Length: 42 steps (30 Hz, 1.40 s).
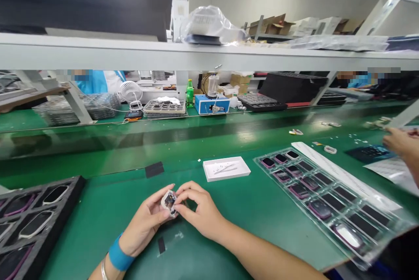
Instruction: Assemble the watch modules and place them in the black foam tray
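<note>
My left hand (144, 223) and my right hand (198, 212) meet low over the green mat, both pinched on a small white device casing (169, 202) with dark parts showing inside. My left wrist wears a blue band. A small dark strip (161, 245) lies on the mat just below my hands. Ahead of them sits a shallow white tray (225, 168) with tweezers in it.
A black foam tray (36, 223) of oval casings stands at the left. A clear blister tray (327, 201) with several purple and dark casings lies at the right, beside a white strip. Another person's hand (401, 142) works at the far right. A conveyor belt runs beyond.
</note>
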Each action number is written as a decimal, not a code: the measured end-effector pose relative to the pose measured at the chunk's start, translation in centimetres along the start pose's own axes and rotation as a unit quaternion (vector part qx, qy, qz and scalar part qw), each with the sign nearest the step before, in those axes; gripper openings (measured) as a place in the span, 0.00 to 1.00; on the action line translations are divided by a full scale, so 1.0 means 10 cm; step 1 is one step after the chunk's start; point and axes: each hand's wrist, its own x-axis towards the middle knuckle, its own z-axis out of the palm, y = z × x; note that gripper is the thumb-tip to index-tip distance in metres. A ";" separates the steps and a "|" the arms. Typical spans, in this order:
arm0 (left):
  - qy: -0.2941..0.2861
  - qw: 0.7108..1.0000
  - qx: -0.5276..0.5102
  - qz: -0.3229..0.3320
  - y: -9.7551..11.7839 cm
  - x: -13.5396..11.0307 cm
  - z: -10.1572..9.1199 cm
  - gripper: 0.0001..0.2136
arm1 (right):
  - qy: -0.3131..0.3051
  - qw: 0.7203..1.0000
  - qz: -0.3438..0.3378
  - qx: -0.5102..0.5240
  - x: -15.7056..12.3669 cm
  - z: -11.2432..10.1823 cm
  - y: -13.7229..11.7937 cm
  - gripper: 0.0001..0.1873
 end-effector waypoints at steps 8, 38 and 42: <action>0.025 0.998 0.056 0.022 0.02 -0.03 -0.04 0.24 | -0.012 1.000 -0.015 -0.020 -0.05 0.03 -0.03 0.06; 0.060 0.997 0.033 0.028 0.05 -0.10 0.11 0.25 | 0.000 0.998 -0.004 -0.064 -0.05 0.04 -0.03 0.04; 0.055 0.998 0.030 0.023 0.04 -0.08 0.06 0.26 | -0.017 0.993 -0.052 -0.108 -0.06 0.05 -0.05 0.02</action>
